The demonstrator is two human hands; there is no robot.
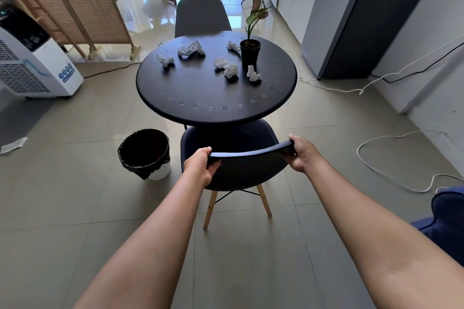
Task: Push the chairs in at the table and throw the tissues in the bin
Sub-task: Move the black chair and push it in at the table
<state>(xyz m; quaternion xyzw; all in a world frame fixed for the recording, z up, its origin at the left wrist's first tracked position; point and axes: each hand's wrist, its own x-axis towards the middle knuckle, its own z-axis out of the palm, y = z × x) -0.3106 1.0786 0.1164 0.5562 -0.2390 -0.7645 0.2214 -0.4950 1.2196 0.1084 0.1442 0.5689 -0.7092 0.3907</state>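
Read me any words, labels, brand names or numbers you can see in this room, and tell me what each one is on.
No text can be read here.
White air cooler: round blue stickers on its front corner and a lit green display on its dark top panel, both too small and blurred to read.
Round table, bin, near chair and fridge: no visible writing.

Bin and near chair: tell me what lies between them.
Only bare floor tile separates the bin from the near chair, seen in the head view.
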